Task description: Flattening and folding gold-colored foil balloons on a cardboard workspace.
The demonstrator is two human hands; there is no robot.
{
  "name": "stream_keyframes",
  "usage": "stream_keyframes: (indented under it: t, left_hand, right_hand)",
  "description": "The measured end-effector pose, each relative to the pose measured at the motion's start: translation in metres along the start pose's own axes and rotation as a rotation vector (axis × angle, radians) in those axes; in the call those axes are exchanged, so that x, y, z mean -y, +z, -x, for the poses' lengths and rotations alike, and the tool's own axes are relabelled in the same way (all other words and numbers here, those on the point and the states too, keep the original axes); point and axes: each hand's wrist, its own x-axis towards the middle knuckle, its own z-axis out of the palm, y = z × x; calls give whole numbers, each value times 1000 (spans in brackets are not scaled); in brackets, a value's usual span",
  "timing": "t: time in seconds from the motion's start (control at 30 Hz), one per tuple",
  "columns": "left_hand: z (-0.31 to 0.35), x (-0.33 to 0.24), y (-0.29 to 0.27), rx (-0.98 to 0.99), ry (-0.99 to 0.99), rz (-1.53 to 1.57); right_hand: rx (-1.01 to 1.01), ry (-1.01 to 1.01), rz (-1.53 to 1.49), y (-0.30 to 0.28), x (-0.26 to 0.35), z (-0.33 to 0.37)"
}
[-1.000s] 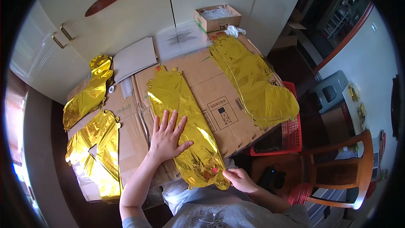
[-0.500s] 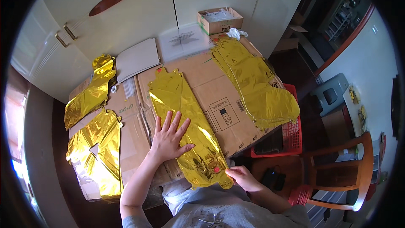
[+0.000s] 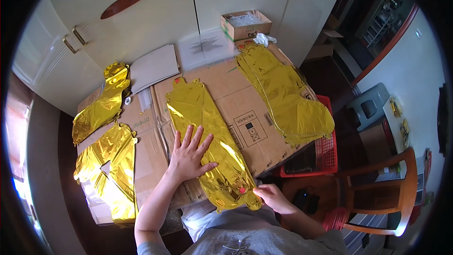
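Observation:
A long gold foil balloon [image 3: 207,118], deflated and flat, lies across the cardboard-covered table and reaches toward me. My left hand [image 3: 191,155] rests on it, palm down with fingers spread. At its near end, by a small red spot, my right hand [image 3: 271,196] pinches the right corner between thumb and fingers. Three other gold foil shapes lie flat: one at the far left [image 3: 106,99], one at the near left [image 3: 111,165] with a small triangular gap, and a boot-shaped one on the right [image 3: 288,99].
Flattened cardboard [image 3: 247,94] covers the table. Toward the back are grey sheets [image 3: 155,68], a clear plastic bag [image 3: 203,49], a box [image 3: 246,30] of plastic bags and crumpled white tissue [image 3: 265,39]. A red crate [image 3: 330,146] and wooden chair [image 3: 406,193] stand at the right.
The near end of the foil balloon has shifted slightly in my right hand, its bottom edge now curling a little more. My left hand stays in place.

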Motion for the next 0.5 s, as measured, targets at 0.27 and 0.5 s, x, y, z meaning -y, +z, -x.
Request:
stream_keyframes:
  t: [0.27,0.5]
  left_hand:
    - [0,0,2,-7,-6,-2]
    - [-1,-1,-2,-7,-14,-6]
  right_hand:
    - [-522,-924,1082,10,67,-8]
    - [-445,-920,1361,14,71,-39]
